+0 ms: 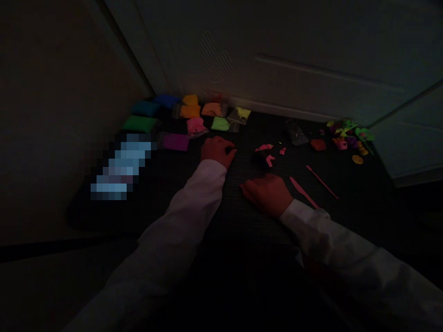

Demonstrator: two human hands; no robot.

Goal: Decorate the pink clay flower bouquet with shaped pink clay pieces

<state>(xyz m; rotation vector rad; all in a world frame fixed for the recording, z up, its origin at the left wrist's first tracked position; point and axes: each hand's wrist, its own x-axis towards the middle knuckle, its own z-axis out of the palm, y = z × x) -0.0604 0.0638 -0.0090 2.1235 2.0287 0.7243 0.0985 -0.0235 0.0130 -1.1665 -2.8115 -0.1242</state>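
My left hand is closed, its fingers curled in on the dark table beside the bags of coloured clay; anything between the fingers is too dark to see. Closer to me, my right hand is also closed, knuckles up, and its grip is hidden. Just beyond it lies a dark figure with pink clay pieces. A small pink scrap sits beside that. To the right of my right hand are a pink plastic knife and a thin pink modelling stick.
Bags of clay line the back left, among them a purple bag and a green bag. A bright, pixelated screen lies at left. Small colourful shapes and a red lump are at back right. A white panelled wall stands behind.
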